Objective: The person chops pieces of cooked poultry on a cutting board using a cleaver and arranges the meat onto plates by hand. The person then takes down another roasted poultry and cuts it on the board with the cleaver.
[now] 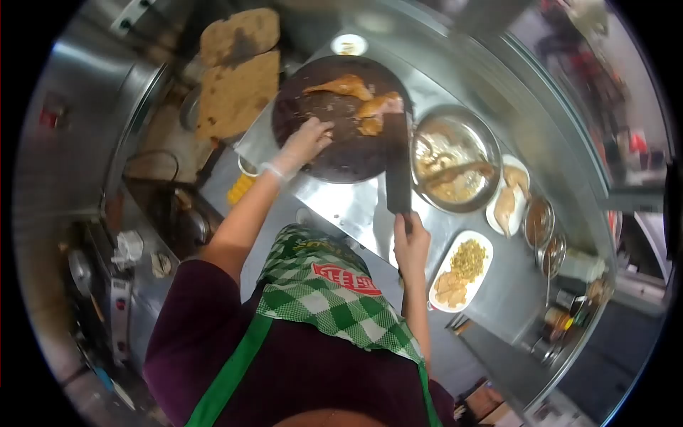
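My right hand (412, 242) is closed around the handle of a cleaver (398, 167), its long dark blade reaching over the right edge of a round dark chopping board (306, 153). By the blade's tip lie cut pieces of cooked chicken (383, 107). A browned chicken leg (343, 86) rests on the far part of the board. My left hand (310, 140), in a clear plastic glove, is over the board's near left part with its fingers curled together. Whatever they may hold is too small to make out. The left hand is apart from the chicken.
Right of the board stands a metal bowl (492, 146) with liquid and a utensil in it. Beyond are a plate with pale chicken legs (504, 210), a white dish (486, 245) of chopped food, and sauce bowls (538, 222). A small white dish (349, 45) sits behind the board.
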Demonstrator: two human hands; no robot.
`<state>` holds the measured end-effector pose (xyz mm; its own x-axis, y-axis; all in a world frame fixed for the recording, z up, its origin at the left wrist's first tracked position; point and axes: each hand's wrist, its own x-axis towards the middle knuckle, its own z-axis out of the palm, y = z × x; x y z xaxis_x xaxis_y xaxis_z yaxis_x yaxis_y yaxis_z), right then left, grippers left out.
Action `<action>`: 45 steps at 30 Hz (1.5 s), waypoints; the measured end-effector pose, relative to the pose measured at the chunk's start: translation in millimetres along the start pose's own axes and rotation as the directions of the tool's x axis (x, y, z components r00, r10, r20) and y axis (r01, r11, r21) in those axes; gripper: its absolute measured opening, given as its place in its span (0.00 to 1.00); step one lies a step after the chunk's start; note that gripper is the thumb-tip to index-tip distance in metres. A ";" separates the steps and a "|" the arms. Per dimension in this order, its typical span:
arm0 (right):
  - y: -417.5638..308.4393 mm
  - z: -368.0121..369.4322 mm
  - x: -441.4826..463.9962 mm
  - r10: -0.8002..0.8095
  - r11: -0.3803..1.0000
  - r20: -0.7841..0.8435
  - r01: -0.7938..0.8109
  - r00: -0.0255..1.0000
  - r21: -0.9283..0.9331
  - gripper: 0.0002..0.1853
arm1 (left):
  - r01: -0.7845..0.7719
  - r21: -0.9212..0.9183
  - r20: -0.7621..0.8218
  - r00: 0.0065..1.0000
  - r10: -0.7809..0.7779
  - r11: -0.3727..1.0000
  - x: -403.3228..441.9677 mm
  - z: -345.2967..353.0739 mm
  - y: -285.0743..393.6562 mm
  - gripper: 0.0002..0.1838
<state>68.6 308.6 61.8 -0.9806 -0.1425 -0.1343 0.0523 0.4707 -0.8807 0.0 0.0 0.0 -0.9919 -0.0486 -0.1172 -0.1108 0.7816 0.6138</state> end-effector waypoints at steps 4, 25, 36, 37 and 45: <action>-56.6 65.2 66.5 -0.204 0.933 0.141 0.236 0.969 -0.270 0.10 | -0.026 -0.079 -0.482 0.876 -0.016 0.997 -20.9 3.8 -34.2 0.24; -117.8 144.0 121.0 -0.186 0.828 0.293 0.310 0.938 -0.467 0.13 | 0.033 -0.440 -0.565 0.766 -0.306 0.897 -42.0 6.7 -18.2 0.08; -95.0 159.3 135.7 -0.110 0.798 0.366 0.301 0.924 -0.522 0.15 | 0.029 -0.278 -0.637 0.743 -0.207 0.960 -44.1 18.7 -25.3 0.08; -95.6 158.0 141.0 -0.119 0.825 0.360 0.294 0.925 -0.483 0.15 | 0.016 -0.265 -0.643 0.743 -0.189 0.964 -41.4 13.8 -28.0 0.08; -113.8 149.6 130.9 -0.158 0.855 0.309 0.287 0.938 -0.433 0.15 | -0.049 -0.302 -0.646 0.745 -0.166 0.952 -35.1 3.9 -32.8 0.06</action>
<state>-37.5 106.2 76.6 -0.8696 -0.4771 -0.1272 -0.3180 0.7383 -0.5948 38.7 -21.6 -19.0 -0.7602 -0.5681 0.3153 -0.0754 0.5591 0.8257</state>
